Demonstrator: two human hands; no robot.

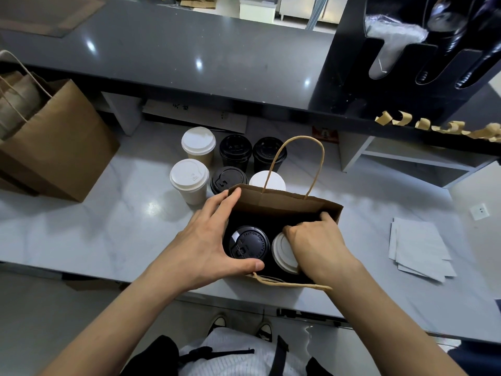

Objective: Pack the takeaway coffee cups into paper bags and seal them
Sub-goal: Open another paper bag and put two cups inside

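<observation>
1. Inside the bag, the right hand is grasping a white-lidded cup beside a black one.
2. The left hand is gripping the bag's rim.
3. Next is probably releasing, then sealing.

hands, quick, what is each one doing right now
Left hand: grips the paper bag at its left rim.
Right hand: inside the bag, fingers curled on the white-lidded cup.
</observation>
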